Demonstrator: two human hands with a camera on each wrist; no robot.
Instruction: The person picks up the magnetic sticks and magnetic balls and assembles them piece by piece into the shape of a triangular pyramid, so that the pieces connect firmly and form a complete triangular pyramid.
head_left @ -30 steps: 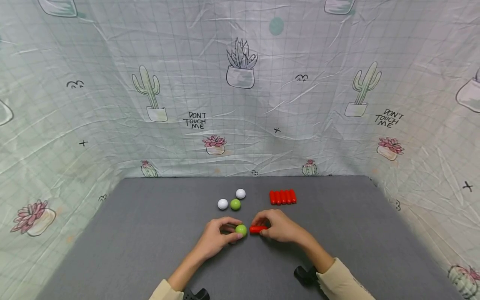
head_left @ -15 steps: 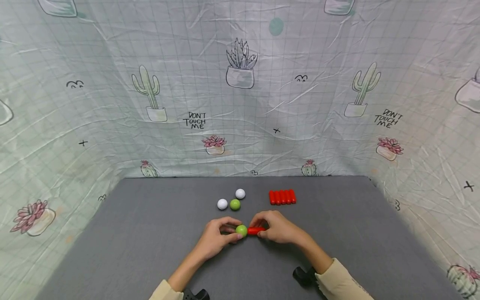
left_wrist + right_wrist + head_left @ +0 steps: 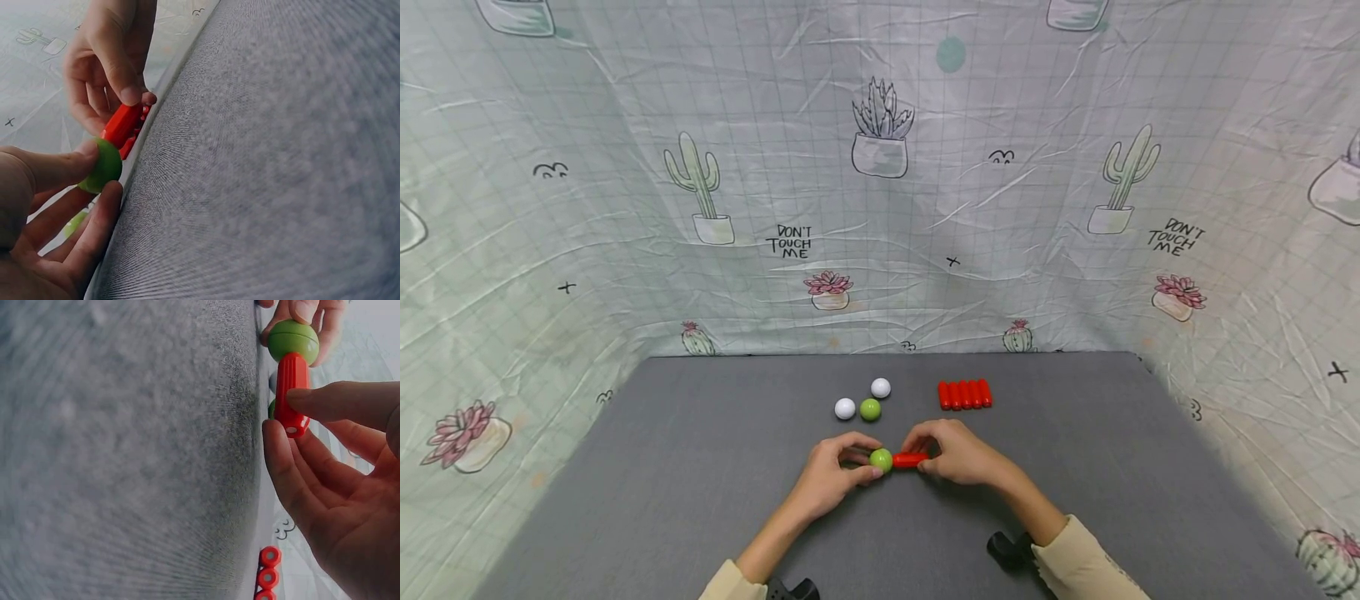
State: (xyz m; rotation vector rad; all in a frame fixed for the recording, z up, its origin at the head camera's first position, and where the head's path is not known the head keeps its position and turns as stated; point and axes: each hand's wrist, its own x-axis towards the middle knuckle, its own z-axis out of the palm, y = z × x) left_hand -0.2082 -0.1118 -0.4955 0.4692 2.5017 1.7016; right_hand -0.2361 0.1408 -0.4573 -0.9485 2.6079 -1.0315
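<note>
My left hand [image 3: 835, 475] pinches a green ball [image 3: 882, 460] between thumb and fingers, low over the grey table. From the other side my right hand [image 3: 958, 452] holds a ribbed red rod [image 3: 910, 460] by thumb and fingertips. One end of the rod touches the ball, and the two lie in line, as the right wrist view also shows with the green ball [image 3: 292, 340] capping the red rod [image 3: 291, 394]. A small pale disc shows in the rod's free end. Whether ball and rod are fixed together I cannot tell.
Beyond the hands lie two white balls, one farther back [image 3: 881, 387] and one to the left [image 3: 845, 408], beside a second green ball [image 3: 870, 409]. Several red rods [image 3: 966, 394] lie side by side at the back right. A patterned curtain [image 3: 880, 208] borders the grey table [image 3: 715, 433].
A second ago a small gap separated rod and ball. My right hand has brought the rod left against the ball, while the left hand has stayed nearly still.
</note>
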